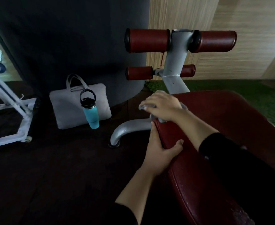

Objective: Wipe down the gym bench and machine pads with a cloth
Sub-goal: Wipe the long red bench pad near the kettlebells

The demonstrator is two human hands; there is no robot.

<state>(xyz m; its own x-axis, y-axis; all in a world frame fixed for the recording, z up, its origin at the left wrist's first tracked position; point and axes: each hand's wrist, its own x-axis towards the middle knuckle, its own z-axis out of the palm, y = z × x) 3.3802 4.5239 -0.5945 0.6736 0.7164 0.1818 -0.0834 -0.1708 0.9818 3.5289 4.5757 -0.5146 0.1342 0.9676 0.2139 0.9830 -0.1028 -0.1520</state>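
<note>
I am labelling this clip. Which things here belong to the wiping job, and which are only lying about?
For the job: cloth, bench pad, roller pads, right hand, left hand.
Lying about: grey bag, teal bottle, white rack.

A grey bag (71, 109) and teal bottle (91, 114) stand on the dark floor (60, 168) beside the bench's foot (117, 137).

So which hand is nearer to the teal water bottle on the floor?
Right. The right hand, pressing the grey cloth on the bench end, is nearer the teal water bottle; the left hand grips lower.
</note>
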